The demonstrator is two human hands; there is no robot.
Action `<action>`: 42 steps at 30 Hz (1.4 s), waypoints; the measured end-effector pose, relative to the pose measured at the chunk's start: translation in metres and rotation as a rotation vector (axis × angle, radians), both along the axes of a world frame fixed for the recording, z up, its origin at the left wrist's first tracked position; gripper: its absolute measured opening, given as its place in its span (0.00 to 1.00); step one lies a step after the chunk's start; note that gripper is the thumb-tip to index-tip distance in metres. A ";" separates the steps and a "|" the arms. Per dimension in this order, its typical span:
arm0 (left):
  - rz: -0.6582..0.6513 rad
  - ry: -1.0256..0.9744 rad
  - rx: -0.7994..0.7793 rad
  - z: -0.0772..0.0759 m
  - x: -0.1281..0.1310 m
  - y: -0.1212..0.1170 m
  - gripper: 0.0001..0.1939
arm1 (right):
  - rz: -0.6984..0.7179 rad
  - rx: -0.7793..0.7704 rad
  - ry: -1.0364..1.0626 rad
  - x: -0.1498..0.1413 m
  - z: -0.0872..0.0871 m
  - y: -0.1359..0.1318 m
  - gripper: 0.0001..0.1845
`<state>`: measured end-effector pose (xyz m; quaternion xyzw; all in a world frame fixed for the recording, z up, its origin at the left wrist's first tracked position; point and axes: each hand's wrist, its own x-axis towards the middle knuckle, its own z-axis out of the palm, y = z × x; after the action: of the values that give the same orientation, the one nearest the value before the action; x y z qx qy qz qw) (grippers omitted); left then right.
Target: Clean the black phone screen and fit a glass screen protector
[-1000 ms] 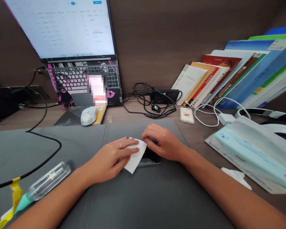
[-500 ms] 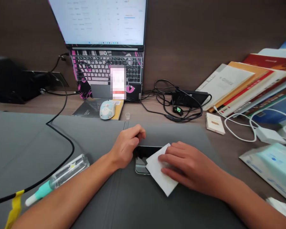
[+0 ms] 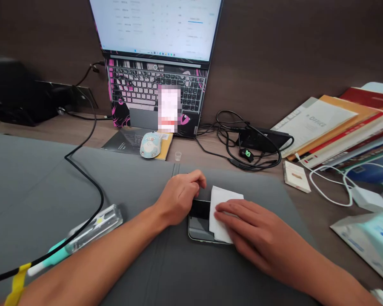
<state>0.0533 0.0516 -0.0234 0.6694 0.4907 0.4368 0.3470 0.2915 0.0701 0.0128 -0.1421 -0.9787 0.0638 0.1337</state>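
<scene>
A smartphone with a dark, glossy surface lies flat on the grey desk mat. My left hand is curled against its far left corner, with the fingertips partly hidden. Over the phone's right part lies a folded white tissue. My right hand presses the tissue down, fingers together on top, and covers the phone's right end. To the left, beside my forearm, a clear spray bottle with a turquoise neck lies on its side, with a black cable crossing it.
An open laptop stands behind, with a patterned mouse and a small clear cap before it. At right are a black power adapter, leaning books, a small box, white cables and a tissue pack.
The tissue has turned and shifted on the phone under my right hand, and its near corner no longer hangs over the mat. My left hand keeps its place at the phone. The view has shifted slightly.
</scene>
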 end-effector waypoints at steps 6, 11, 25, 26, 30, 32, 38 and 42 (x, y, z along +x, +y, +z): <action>-0.013 0.004 -0.024 0.001 0.001 0.001 0.12 | -0.028 -0.019 -0.004 0.001 0.006 -0.001 0.13; -0.012 0.025 -0.022 -0.001 0.001 0.002 0.13 | -0.030 -0.040 0.003 0.000 0.007 0.000 0.14; 0.005 0.102 -0.017 0.003 0.004 0.003 0.14 | -0.029 -0.072 -0.011 -0.006 0.005 0.005 0.16; 0.005 0.097 -0.017 0.003 0.004 0.003 0.14 | -0.043 -0.073 -0.014 -0.006 0.005 0.006 0.13; 0.002 0.101 -0.009 0.001 0.004 0.004 0.15 | -0.053 -0.050 0.010 -0.005 0.003 0.006 0.13; 0.006 0.107 -0.010 0.001 0.004 0.003 0.15 | -0.031 -0.050 0.033 -0.006 0.002 0.006 0.16; 0.007 0.107 -0.015 0.003 0.004 0.002 0.16 | -0.058 -0.061 0.039 -0.007 0.001 0.007 0.13; -0.005 0.120 -0.018 0.003 0.004 0.002 0.16 | -0.063 -0.068 0.024 -0.007 0.002 0.008 0.16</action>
<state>0.0571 0.0538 -0.0203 0.6924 0.5129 0.3904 0.3241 0.2844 0.0779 0.0145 -0.1767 -0.9693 0.0943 0.1423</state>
